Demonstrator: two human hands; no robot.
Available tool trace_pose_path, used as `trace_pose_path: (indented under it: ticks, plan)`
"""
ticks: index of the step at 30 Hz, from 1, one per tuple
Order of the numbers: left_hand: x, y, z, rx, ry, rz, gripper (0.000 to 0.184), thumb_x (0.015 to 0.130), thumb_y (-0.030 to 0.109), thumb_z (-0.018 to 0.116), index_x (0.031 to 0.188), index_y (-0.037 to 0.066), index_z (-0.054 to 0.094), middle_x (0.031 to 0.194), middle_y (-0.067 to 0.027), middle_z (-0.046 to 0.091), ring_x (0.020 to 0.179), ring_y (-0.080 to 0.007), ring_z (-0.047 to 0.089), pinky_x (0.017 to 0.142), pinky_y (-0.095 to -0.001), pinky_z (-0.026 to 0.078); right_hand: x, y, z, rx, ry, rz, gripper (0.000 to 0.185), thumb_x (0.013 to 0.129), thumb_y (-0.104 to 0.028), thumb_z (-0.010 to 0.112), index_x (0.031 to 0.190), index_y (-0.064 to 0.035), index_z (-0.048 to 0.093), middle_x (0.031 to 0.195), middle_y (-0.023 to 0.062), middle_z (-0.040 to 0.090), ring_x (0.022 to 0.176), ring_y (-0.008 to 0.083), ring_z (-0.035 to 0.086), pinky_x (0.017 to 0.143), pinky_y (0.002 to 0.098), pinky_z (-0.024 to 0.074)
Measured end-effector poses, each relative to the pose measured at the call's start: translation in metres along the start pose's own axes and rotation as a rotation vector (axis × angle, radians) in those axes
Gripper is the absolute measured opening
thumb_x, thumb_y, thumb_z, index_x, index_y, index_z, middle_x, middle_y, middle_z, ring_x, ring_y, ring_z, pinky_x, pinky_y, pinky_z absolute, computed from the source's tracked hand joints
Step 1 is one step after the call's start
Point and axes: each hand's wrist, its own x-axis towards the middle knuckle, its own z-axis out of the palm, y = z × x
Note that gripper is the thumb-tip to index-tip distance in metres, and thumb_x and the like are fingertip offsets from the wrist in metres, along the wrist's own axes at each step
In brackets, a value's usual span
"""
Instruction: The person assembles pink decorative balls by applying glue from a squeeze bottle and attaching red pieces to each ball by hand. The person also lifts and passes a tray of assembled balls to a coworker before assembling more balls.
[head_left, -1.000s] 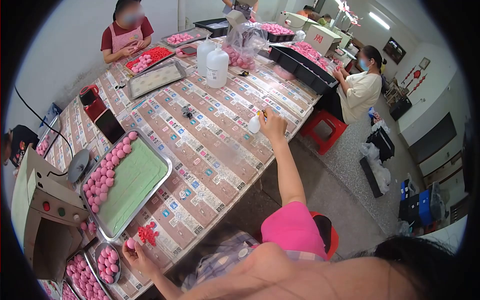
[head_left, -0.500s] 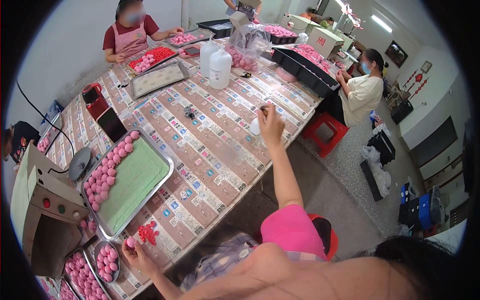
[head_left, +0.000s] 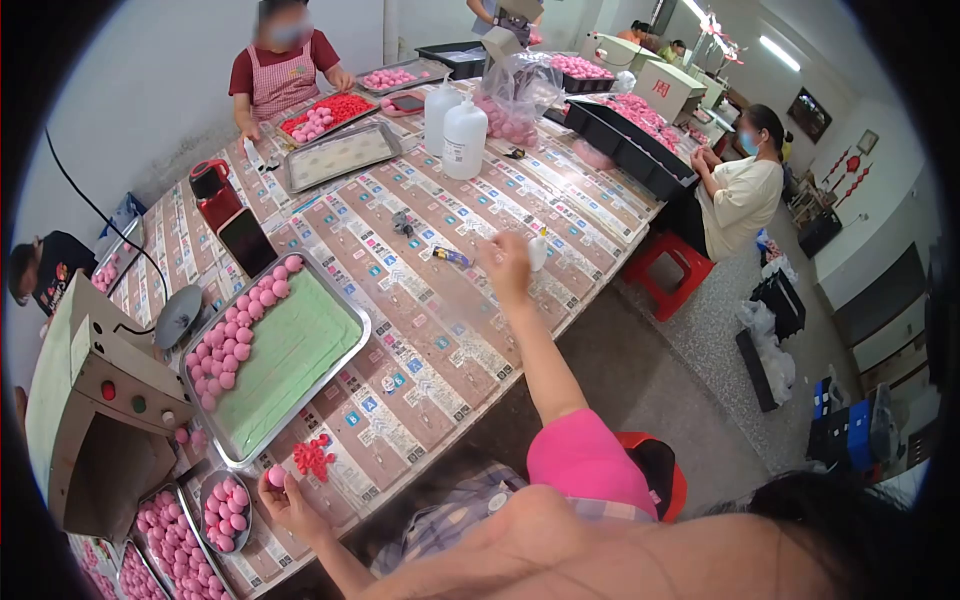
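Low on the left, my left hand [head_left: 297,512] is closed on a pink ball [head_left: 276,476], held between thumb and fingers. Beside that hand a small heap of red pieces [head_left: 314,458] lies on the patterned table. My right hand [head_left: 508,270] reaches over the middle of the table, blurred, so its fingers cannot be made out well. Just left of it lies a small dark tube with a yellow band [head_left: 453,257]. A small white bottle [head_left: 538,251] stands on its right, partly behind the hand. Pink balls [head_left: 222,350] fill one side of a green-lined metal tray [head_left: 352,345].
A beige machine [head_left: 105,370] with buttons stands at left, near a bowl of pink balls [head_left: 224,508]. A phone [head_left: 246,242] leans by a red flask [head_left: 214,195]. Large white bottles [head_left: 464,140] and a black crate [head_left: 625,145] are farther back. Co-workers sit around the table.
My right hand has moved left and slightly down. The dark tube, not seen lying there before, now shows beside it. My left hand still holds the pink ball, and the view has shifted slightly.
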Motion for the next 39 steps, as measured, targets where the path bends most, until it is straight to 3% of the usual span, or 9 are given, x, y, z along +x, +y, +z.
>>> trace_pose_path:
  ticks: [3, 9, 12, 19, 23, 26, 35, 39]
  plan:
    - [0.001, 0.001, 0.003, -0.023, -0.005, -0.001, 0.027, 0.082, 0.005, 0.054, 0.107, 0.000, 0.046, 0.098, -0.0056, 0.050, 0.088, -0.0116, 0.048, 0.078, -0.0215, 0.038, -0.010, 0.018, -0.038, -0.089, 0.402, 0.294, 0.037, 0.067, -0.020, 0.068, 0.093, -0.0021, 0.050, 0.086, 0.0138, 0.053, 0.086, 0.0317, 0.050, 0.074, 0.0382, 0.0391]
    - [-0.001, 0.007, 0.005, 0.004, 0.001, -0.024, 0.028, 0.081, 0.005, 0.054, 0.107, -0.001, 0.046, 0.098, -0.0056, 0.050, 0.087, -0.0113, 0.048, 0.077, -0.0214, 0.039, -0.016, 0.073, -0.029, -0.252, -0.057, 0.380, 0.045, 0.070, -0.026, 0.067, 0.103, -0.0019, 0.048, 0.096, 0.0195, 0.056, 0.092, 0.0354, 0.051, 0.076, 0.0408, 0.0402]
    - [-0.001, 0.008, 0.006, 0.005, 0.023, -0.026, 0.028, 0.081, 0.006, 0.055, 0.107, -0.001, 0.046, 0.098, -0.0054, 0.050, 0.087, -0.0111, 0.048, 0.076, -0.0215, 0.039, 0.002, 0.054, -0.020, -0.002, -0.112, 0.493, 0.056, 0.070, -0.036, 0.065, 0.109, -0.0009, 0.047, 0.096, 0.0222, 0.056, 0.088, 0.0355, 0.054, 0.074, 0.0381, 0.0429]
    - [0.000, 0.005, 0.003, 0.007, 0.007, -0.014, 0.028, 0.081, 0.005, 0.055, 0.107, -0.001, 0.046, 0.098, -0.0055, 0.050, 0.086, -0.0111, 0.048, 0.076, -0.0215, 0.039, 0.033, 0.021, 0.041, 0.104, -0.290, 0.280, 0.042, 0.070, -0.032, 0.065, 0.098, -0.0028, 0.055, 0.085, 0.0170, 0.060, 0.079, 0.0304, 0.059, 0.067, 0.0370, 0.0439]
    - [0.000, 0.005, 0.002, 0.001, 0.009, -0.013, 0.028, 0.080, 0.005, 0.055, 0.107, -0.001, 0.046, 0.098, -0.0058, 0.050, 0.087, -0.0113, 0.048, 0.078, -0.0218, 0.038, 0.039, 0.004, 0.059, 0.004, -0.345, 0.250, 0.047, 0.067, -0.042, 0.066, 0.095, -0.0050, 0.057, 0.084, 0.0166, 0.061, 0.077, 0.0309, 0.059, 0.067, 0.0366, 0.0450]
    - [0.001, 0.005, 0.003, -0.027, 0.016, -0.024, 0.029, 0.080, 0.004, 0.056, 0.107, -0.001, 0.046, 0.099, -0.0060, 0.051, 0.089, -0.0114, 0.049, 0.079, -0.0222, 0.038, 0.038, -0.007, 0.066, 0.023, -0.300, 0.263, 0.051, 0.067, -0.047, 0.064, 0.091, -0.0031, 0.055, 0.078, 0.0195, 0.061, 0.074, 0.0342, 0.059, 0.063, 0.0404, 0.0450]
    - [0.001, 0.008, 0.005, -0.020, 0.017, -0.009, 0.030, 0.079, 0.003, 0.056, 0.107, 0.000, 0.046, 0.098, -0.0060, 0.052, 0.089, -0.0117, 0.050, 0.079, -0.0227, 0.039, 0.048, -0.026, 0.080, 0.017, -0.124, 0.243, 0.053, 0.067, -0.047, 0.064, 0.088, -0.0004, 0.053, 0.075, 0.0210, 0.060, 0.070, 0.0348, 0.059, 0.061, 0.0403, 0.0457]
    - [0.002, 0.008, 0.005, -0.017, 0.009, -0.001, 0.030, 0.078, 0.002, 0.057, 0.106, -0.001, 0.046, 0.098, -0.0065, 0.053, 0.089, -0.0118, 0.050, 0.079, -0.0229, 0.039, 0.053, -0.027, 0.088, -0.018, -0.147, 0.221, 0.050, 0.069, -0.047, 0.062, 0.085, -0.0012, 0.052, 0.070, 0.0208, 0.059, 0.066, 0.0357, 0.059, 0.057, 0.0421, 0.0454]
